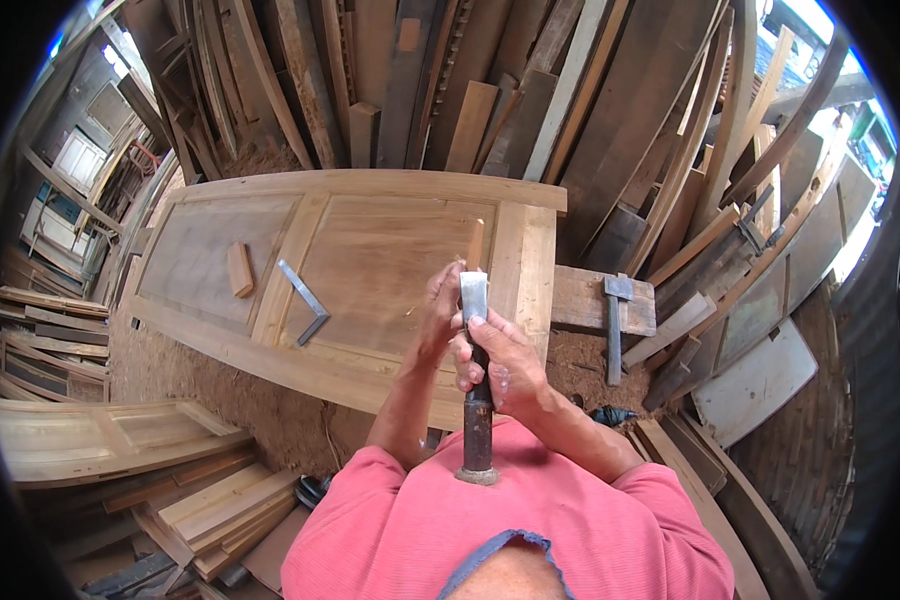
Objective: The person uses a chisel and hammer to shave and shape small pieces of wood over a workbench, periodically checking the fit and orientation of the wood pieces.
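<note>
My right hand [507,358] is wrapped round a wide chisel [478,430]. Its bright steel blade points away from me, and the butt of its dark handle is close to my chest. Just left of the blade, my left hand [440,305] is closed on a narrow wood piece [475,243] that sticks up past the blade tip. The chisel partly hides those left fingers. Both hands are above the near right part of a panelled wooden door [525,260]. A try square [303,303] and a small wood block [240,270] lie on the door's left half.
A hammer [615,325] rests across a thick plank [575,300] right of the door. Many boards [370,60] lean along the far side. Another panelled piece [110,437] and stacked wood offcuts [215,510] are at the lower left. Shavings and sawdust [185,365] cover the ground.
</note>
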`<state>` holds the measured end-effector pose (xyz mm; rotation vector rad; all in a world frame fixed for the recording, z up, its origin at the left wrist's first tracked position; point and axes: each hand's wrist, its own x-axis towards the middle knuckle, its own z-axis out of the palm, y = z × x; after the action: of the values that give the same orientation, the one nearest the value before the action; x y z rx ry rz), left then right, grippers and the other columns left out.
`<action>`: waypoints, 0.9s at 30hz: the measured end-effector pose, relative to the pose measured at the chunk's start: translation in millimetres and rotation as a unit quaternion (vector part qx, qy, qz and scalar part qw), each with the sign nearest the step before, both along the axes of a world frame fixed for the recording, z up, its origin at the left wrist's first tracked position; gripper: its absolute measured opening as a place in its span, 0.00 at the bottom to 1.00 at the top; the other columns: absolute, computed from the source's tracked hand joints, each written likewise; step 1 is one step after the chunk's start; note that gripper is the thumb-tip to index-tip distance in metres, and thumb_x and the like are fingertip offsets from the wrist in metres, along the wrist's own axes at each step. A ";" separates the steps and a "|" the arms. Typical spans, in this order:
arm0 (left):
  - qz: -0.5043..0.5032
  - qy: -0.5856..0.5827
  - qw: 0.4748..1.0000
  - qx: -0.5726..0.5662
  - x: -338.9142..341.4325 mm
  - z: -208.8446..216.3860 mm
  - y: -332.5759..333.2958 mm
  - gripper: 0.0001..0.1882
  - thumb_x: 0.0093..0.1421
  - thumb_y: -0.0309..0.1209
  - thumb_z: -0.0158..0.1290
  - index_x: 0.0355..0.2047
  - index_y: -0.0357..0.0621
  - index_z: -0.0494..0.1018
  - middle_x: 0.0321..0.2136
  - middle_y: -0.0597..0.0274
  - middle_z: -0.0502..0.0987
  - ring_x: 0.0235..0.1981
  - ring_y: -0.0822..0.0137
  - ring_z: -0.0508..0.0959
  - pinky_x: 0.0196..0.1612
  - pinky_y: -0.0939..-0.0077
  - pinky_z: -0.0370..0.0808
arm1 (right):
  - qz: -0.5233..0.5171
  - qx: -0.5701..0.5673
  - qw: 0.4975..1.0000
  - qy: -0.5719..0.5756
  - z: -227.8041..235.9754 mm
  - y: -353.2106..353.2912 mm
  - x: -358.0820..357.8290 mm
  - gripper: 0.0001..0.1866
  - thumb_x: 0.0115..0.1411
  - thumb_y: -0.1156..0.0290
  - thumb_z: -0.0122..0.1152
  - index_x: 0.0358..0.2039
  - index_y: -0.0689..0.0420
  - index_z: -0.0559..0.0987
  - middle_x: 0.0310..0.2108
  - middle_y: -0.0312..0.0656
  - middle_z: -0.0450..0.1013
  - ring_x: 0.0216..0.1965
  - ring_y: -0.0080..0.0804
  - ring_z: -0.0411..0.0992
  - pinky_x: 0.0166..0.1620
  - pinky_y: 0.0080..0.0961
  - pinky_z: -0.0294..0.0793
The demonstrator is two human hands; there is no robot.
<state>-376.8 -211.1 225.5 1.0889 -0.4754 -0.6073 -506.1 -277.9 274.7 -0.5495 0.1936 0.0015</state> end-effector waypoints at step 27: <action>0.009 0.037 0.999 -0.008 3.4 25.7 -11.0 0.20 0.72 0.46 0.41 0.35 0.44 0.72 0.22 0.72 0.71 0.22 0.80 0.68 0.26 0.84 0.64 | 0.005 0.007 1.000 -0.014 19.1 -6.4 12.5 0.08 0.71 0.64 0.46 0.45 0.53 0.69 0.24 0.33 0.65 0.18 0.20 0.62 0.25 0.24 0.71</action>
<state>-373.4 -222.1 251.2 1.0516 -0.4049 -0.6247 -493.6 -284.4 293.9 -0.5361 0.1638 0.0044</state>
